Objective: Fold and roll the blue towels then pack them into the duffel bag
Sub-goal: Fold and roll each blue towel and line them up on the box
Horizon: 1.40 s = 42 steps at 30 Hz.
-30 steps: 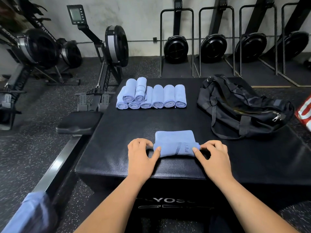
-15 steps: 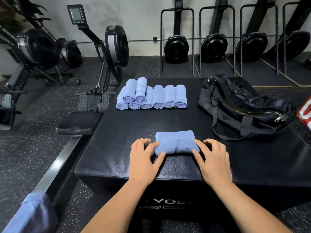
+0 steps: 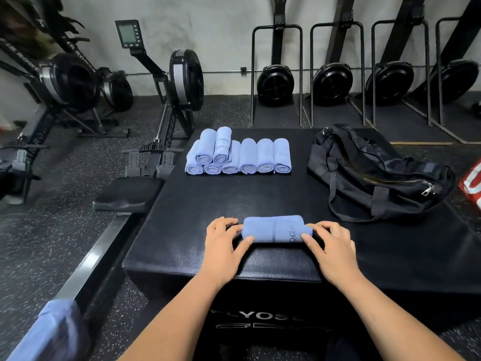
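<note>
A blue towel [image 3: 276, 228] lies rolled up crosswise near the front of the black padded box [image 3: 260, 194]. My left hand [image 3: 225, 243] presses on its left end and my right hand [image 3: 330, 244] on its right end, fingers curled over the roll. Several finished blue towel rolls [image 3: 238, 156] are stacked in two layers at the back of the box. The black duffel bag [image 3: 374, 173] lies slumped on the box at the right, its zipper partly open.
Rowing machines [image 3: 166, 105] stand on the floor to the left and along the back wall. More blue cloth [image 3: 52, 332] shows at the bottom left. A red and white object [image 3: 472, 183] sits at the right edge.
Both hands have rolled the towel away from me; the flat part beyond the roll has been taken up and the roll is thicker.
</note>
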Motion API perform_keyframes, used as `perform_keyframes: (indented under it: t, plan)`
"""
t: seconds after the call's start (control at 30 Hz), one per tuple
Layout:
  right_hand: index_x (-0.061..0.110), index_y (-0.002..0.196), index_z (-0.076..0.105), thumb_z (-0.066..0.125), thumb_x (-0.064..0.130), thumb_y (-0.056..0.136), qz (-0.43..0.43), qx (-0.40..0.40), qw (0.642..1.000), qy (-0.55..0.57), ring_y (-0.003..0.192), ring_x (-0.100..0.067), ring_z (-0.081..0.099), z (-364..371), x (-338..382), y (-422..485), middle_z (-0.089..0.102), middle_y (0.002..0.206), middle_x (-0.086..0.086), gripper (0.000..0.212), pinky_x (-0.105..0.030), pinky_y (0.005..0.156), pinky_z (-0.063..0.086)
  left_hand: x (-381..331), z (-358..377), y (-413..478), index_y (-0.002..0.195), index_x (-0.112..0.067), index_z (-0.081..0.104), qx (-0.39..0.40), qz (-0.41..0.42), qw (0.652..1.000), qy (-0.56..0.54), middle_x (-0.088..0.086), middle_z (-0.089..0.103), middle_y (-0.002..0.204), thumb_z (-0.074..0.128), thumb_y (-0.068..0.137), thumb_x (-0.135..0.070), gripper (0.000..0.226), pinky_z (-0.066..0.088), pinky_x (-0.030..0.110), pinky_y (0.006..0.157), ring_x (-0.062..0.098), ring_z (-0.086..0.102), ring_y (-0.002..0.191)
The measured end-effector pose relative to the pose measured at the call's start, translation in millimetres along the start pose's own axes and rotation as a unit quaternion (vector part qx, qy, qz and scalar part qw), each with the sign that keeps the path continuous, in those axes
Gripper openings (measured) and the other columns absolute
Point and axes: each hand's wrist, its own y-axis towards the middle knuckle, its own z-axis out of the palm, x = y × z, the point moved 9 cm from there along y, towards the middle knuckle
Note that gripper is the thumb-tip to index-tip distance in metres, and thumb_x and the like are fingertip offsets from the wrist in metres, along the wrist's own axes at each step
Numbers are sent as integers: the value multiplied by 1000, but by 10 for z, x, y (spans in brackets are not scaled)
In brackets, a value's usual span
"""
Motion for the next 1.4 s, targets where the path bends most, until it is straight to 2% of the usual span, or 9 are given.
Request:
perform_keyframes:
  t: [0.1, 0.27, 0.43, 0.6, 0.77, 1.0, 1.17, 1.3, 1.4]
  plan:
    - [40, 109, 67, 38, 75, 90, 1, 23, 999, 25, 124, -12, 36, -1, -13, 9, 51, 123, 21, 49, -37, 97, 28, 2, -18, -12, 113, -26, 76, 11, -10, 1000, -14, -14, 52, 136, 54, 95, -63, 47, 26, 34, 120, 8, 24, 140]
    - [42, 93, 63, 46, 68, 97, 49, 66, 997, 10, 124, -19, 38, -2, 46, 141, 54, 122, 16, 31, -39, 96, 31, -13, -60, 110, 104, -28, 80, 24, -80, 997, -1, -8, 57, 134, 65, 96, -60, 36, 28, 37, 120, 20, 29, 140]
    - [42, 122, 66, 53, 53, 102, 38, 35, 999, -10, 121, -26, 48, -128, 268, 317, 60, 123, 8, 26, -45, 98, 43, -111, -187, 280, 107, -36, 72, 4, -138, 988, 76, -4, 58, 126, 67, 90, -65, 33, 33, 35, 112, 27, 37, 133]
    - [48, 120, 67, 41, 26, 106, -39, 76, 996, -14, 110, -23, 55, -47, 579, 352, 65, 123, 16, 37, -43, 91, 50, -280, -246, 322, 110, -35, 63, -11, -144, 981, 130, -3, 56, 119, 65, 94, -58, 29, 42, 38, 100, 26, 44, 121]
    - [48, 127, 61, 34, 52, 106, -34, 148, 986, -62, 119, -24, 50, 21, 571, 285, 60, 124, 11, 34, -44, 96, 47, -297, -285, 313, 119, -30, 58, -13, -192, 971, 142, 1, 59, 121, 62, 93, -62, 41, 45, 42, 96, 26, 52, 116]
    - [50, 116, 71, 50, 65, 93, 17, 152, 988, -27, 114, -19, 59, -39, 584, 254, 71, 117, 18, 35, -38, 93, 51, -116, -276, 196, 129, -25, 45, -2, -269, 963, 2, -3, 63, 117, 68, 88, -63, 60, 52, 46, 98, 23, 64, 110]
    - [43, 103, 77, 56, 60, 94, 38, 197, 980, -11, 101, -16, 67, 67, 740, 163, 75, 102, 17, 28, -36, 89, 56, -232, -20, 101, 150, -34, 37, 88, -248, 950, -170, -9, 74, 89, 75, 91, -33, 69, 54, 37, 97, 14, 71, 92]
    - [31, 86, 78, 58, 58, 96, 67, 195, 978, 19, 85, -14, 66, 168, 805, -22, 73, 83, 12, 34, -33, 76, 54, -383, 80, -7, 159, -40, 28, 145, -215, 938, -231, -3, 64, 81, 73, 92, -21, 83, 49, 26, 74, 8, 55, 63]
    - [28, 85, 75, 58, 56, 98, 82, 191, 977, 55, 81, -13, 65, 238, 818, -145, 72, 80, 10, 35, -32, 73, 51, -409, 87, -51, 159, -45, 30, 143, -207, 936, -246, 2, 57, 84, 75, 91, -20, 85, 51, 26, 73, 9, 53, 65]
